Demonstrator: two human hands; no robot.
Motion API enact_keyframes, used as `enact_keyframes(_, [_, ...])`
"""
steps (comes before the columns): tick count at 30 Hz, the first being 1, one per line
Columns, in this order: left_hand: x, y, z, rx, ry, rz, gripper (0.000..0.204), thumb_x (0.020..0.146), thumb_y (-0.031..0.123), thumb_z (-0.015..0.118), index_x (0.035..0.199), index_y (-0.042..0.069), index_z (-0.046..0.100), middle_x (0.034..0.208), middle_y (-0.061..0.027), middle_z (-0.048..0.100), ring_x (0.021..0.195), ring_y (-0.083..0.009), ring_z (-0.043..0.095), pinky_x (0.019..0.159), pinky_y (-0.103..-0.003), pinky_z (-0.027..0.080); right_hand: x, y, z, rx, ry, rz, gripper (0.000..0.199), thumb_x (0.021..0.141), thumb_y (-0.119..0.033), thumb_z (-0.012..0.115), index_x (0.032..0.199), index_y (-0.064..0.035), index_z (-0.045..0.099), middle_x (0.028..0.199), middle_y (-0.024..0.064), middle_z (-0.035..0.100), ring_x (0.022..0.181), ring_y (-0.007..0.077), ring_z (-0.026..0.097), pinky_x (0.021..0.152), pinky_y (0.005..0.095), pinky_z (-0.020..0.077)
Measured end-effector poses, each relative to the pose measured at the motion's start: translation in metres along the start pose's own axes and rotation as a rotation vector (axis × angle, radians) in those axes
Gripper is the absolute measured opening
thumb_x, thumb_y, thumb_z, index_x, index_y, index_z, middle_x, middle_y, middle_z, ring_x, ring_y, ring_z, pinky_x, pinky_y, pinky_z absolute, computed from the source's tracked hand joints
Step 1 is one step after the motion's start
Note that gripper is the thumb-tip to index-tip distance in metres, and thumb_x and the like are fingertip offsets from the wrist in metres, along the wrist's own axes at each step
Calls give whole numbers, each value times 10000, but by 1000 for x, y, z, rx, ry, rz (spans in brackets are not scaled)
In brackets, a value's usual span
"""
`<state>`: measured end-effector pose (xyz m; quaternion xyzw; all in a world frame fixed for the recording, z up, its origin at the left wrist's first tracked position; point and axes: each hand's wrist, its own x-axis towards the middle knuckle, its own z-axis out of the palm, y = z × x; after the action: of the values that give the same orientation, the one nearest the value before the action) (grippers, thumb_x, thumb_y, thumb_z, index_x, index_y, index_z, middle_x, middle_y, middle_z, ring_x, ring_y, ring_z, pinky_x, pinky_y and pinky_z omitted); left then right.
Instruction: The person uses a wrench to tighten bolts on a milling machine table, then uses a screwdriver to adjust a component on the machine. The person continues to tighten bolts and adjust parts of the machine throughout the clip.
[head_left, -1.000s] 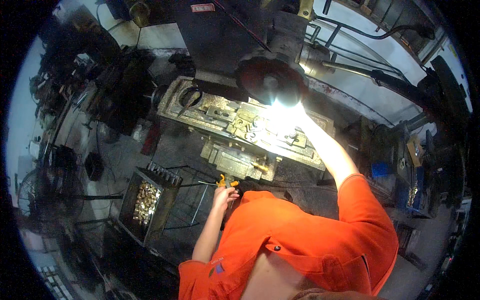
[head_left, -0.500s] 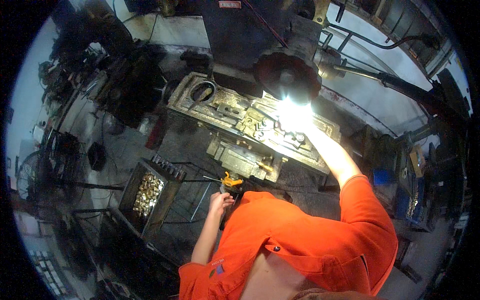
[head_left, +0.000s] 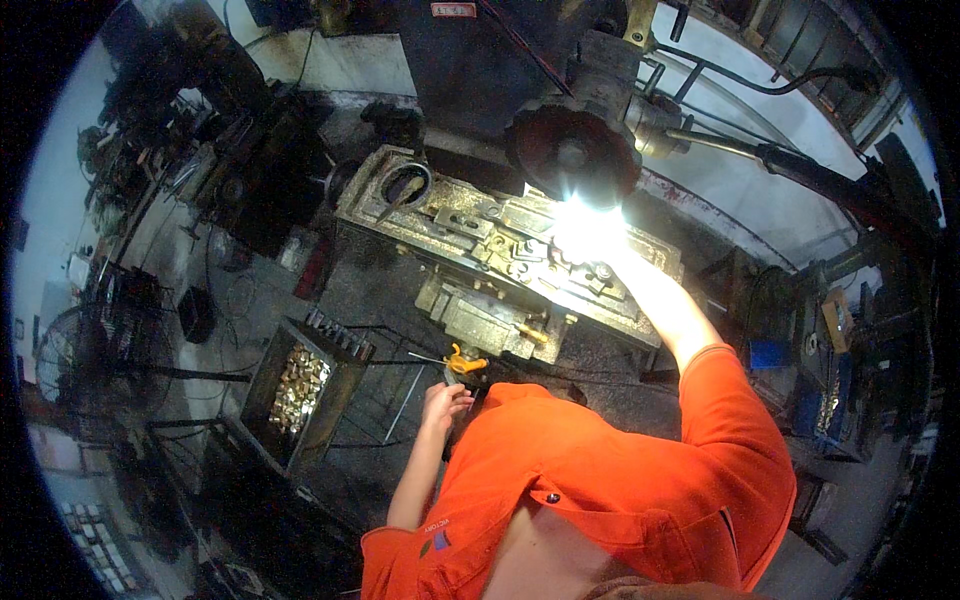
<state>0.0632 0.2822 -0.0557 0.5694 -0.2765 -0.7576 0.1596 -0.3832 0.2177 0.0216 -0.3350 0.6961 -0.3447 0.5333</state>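
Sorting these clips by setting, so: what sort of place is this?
Probably a metalworking shop: a long worn metal machine table, a large dark round disc above it, and a dark rectangular bin of small shiny brass-coloured pieces.

Orange-shirted worker [head_left: 600, 460] has R hand [head_left: 613, 254] in glare [head_left: 585, 222] at mach. table [head_left: 632, 318], L hand [head_left: 446, 403] nr yellow fitting [head_left: 465, 362]; bin [head_left: 333, 415] w/ metal pcs [head_left: 298, 390].

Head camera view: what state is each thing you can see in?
Left hand: fingers curled beside the orange part; grip unclear
Right hand: lost in glare
Bright light: on
Dark disc: cannot tell if turning
Metal bin: open-topped, holding metal pieces
Machine table: bearing metal fixtures
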Motion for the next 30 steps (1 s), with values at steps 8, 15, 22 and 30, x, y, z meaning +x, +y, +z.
enact_keyframes(8, [7, -3, -2, 52, 8, 15, 118, 775, 99, 556, 806, -10, 523, 755, -146, 623, 606, -230, 640, 550, -324, 529, -20, -10, 17, -377, -42, -18, 160, 841, -109, 489, 927, 14, 544, 744, 97, 573, 573, 172, 540, 470, 280, 472])
enact_keyframes(15, [3, 6, 5, 73, -15, -1, 124, 783, 99, 548, 841, -6, 517, 767, -145, 625, 606, -229, 641, 530, -304, 525, -96, -39, 53, -527, 333, -642, 107, 802, -92, 517, 881, -27, 549, 749, 31, 539, 665, 127, 508, 549, 266, 456])
enact_keyframes(22, [3, 9, 5, 66, 4, -1, 129, 766, 76, 546, 849, -13, 504, 737, -134, 608, 582, -221, 627, 522, -295, 514, -30, -4, 23, -698, 195, -355, 270, 673, -211, 612, 910, -92, 558, 895, 64, 551, 866, 173, 499, 708, 307, 445])
enact_keyframes(30, [10, 3, 10, 91, -32, -37, 138, 778, 73, 542, 875, -16, 500, 761, -138, 615, 598, -220, 632, 542, -300, 522, -93, -64, 44, -516, 225, -464, 86, 762, -149, 570, 799, -73, 582, 724, 17, 588, 620, 122, 536, 551, 264, 457])
